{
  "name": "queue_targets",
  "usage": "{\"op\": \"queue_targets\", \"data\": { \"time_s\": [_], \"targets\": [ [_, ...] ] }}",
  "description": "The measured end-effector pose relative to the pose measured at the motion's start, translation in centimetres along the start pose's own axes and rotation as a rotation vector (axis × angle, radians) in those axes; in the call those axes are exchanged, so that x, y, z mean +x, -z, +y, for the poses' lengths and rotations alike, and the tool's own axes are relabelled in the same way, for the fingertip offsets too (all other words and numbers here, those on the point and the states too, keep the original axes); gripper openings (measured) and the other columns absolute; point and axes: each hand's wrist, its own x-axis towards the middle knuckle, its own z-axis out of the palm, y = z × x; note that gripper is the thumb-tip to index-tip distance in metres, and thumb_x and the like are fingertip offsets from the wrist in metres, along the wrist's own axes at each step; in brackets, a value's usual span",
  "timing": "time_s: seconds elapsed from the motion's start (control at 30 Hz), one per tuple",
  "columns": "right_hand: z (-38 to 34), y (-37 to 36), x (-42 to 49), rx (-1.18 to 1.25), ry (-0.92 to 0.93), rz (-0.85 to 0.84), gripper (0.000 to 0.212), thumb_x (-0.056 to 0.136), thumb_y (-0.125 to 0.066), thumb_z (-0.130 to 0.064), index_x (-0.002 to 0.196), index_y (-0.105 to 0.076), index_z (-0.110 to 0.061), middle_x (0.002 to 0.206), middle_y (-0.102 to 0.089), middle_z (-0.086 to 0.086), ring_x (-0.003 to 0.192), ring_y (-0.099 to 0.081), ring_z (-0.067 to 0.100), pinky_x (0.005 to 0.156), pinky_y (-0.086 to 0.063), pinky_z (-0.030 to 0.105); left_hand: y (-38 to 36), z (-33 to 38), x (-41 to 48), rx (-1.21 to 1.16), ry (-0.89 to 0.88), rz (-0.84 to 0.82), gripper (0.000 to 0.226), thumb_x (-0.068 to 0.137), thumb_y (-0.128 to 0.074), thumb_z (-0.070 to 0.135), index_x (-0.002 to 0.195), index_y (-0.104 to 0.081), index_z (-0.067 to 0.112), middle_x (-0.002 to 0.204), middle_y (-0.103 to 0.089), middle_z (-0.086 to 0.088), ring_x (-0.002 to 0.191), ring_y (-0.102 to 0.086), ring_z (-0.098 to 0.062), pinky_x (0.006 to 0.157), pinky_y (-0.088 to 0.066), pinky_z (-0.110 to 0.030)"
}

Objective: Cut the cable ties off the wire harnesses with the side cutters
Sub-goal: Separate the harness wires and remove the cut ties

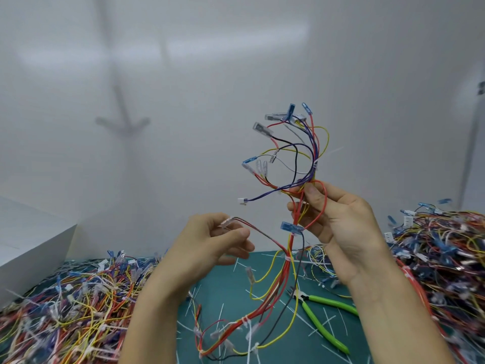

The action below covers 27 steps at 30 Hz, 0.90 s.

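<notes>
My right hand grasps the wire harness upright; my left hand pinches one of its terminals. Green side cutters lie on the counter under the right hand.

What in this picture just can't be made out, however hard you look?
Head view only.
- Wire harness where the right hand grips it: fingers hide that stretch.
- Side cutters: one handle end hidden behind the right forearm.
- Right pile of harnesses: cut off by the frame edge.
- Left pile: too blurred to tell single harnesses apart.
</notes>
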Motion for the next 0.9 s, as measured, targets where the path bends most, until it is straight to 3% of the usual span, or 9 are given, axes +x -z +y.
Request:
{"op": "queue_targets", "data": {
  "time_s": [0.13,0.23,0.4,0.57,0.63,0.7,0.8,0.9],
  "targets": [
    [0.2,0.2,0.1,-0.011,0.007,0.039,0.031,0.092,-0.061,-0.012,0.070,-0.080,-0.020,0.079,-0.077,0.001,0.062,-0.072,0.013,0.054,-0.055,0.021,-0.1,-0.2,0.1,0.180,0.078,-0.158,0.035,0.098,-0.054,0.036,0.093,-0.071,0.005,0.085,-0.078,-0.002,0.079,-0.075,-0.014,0.076,-0.058,-0.028],
    [0.4,0.3,0.2,-0.004,0.012,0.101,0.024,0.093,-0.060,-0.010,0.076,-0.077,-0.013,0.078,-0.076,0.002,0.062,-0.071,0.013,0.055,-0.056,0.021,-0.1,-0.4,-0.1,0.281,0.067,-0.314,0.041,0.095,-0.053,0.047,0.093,-0.077,0.014,0.091,-0.078,0.004,0.084,-0.074,-0.010,0.076,-0.057,-0.023],
    [0.6,0.5,0.3,-0.018,0.039,0.196,0.021,0.096,-0.058,-0.009,0.082,-0.074,-0.013,0.075,-0.076,-0.001,0.062,-0.071,0.012,0.056,-0.056,0.021,-0.7,-0.6,-0.3,0.324,0.037,-0.463,0.030,0.100,-0.052,0.037,0.100,-0.077,0.021,0.095,-0.077,0.008,0.089,-0.072,-0.007,0.084,-0.057,-0.026],
    [1.1,0.7,0.4,0.000,0.032,0.319,0.021,0.096,-0.059,-0.006,0.081,-0.072,-0.013,0.069,-0.074,-0.003,0.059,-0.070,0.011,0.053,-0.055,0.019,-1.1,-0.8,-0.1,0.317,0.027,-0.483,0.034,0.093,-0.043,0.003,0.098,-0.072,0.019,0.091,-0.074,-0.005,0.083,-0.069,-0.011,0.090,-0.055,-0.038],
    [1.3,0.8,0.5,0.036,0.010,0.371,0.021,0.096,-0.059,-0.006,0.080,-0.071,-0.011,0.067,-0.073,-0.002,0.058,-0.070,0.011,0.053,-0.056,0.020,-1.0,-0.9,0.0,0.280,0.018,-0.465,0.033,0.083,-0.042,0.008,0.094,-0.071,0.017,0.087,-0.073,-0.008,0.080,-0.067,-0.013,0.087,-0.053,-0.041],
    [1.5,1.0,0.6,0.077,-0.026,0.409,0.019,0.096,-0.060,-0.005,0.080,-0.070,-0.010,0.066,-0.073,-0.001,0.056,-0.070,0.011,0.052,-0.056,0.020,-0.5,-1.2,0.1,0.242,0.010,-0.435,0.034,0.077,-0.044,0.017,0.094,-0.073,0.015,0.082,-0.072,-0.006,0.078,-0.064,-0.013,0.080,-0.049,-0.031],
    [1.7,1.3,0.7,0.107,-0.088,0.437,0.014,0.095,-0.062,-0.005,0.082,-0.068,-0.007,0.065,-0.074,0.000,0.056,-0.070,0.010,0.050,-0.055,0.021,0.8,-1.7,0.1,0.246,-0.033,-0.431,0.022,0.084,-0.058,0.034,0.091,-0.076,0.023,0.078,-0.069,0.005,0.078,-0.062,-0.004,0.075,-0.043,-0.014],
    [2.0,1.4,0.9,0.115,-0.129,0.434,0.009,0.095,-0.062,-0.005,0.088,-0.068,-0.005,0.067,-0.075,0.004,0.059,-0.072,0.012,0.052,-0.057,0.023,1.8,-2.5,0.2,0.322,-0.051,-0.405,0.012,0.087,-0.071,0.034,0.087,-0.074,0.022,0.076,-0.064,0.010,0.072,-0.054,-0.002,0.067,-0.040,-0.015]
  ]
}}
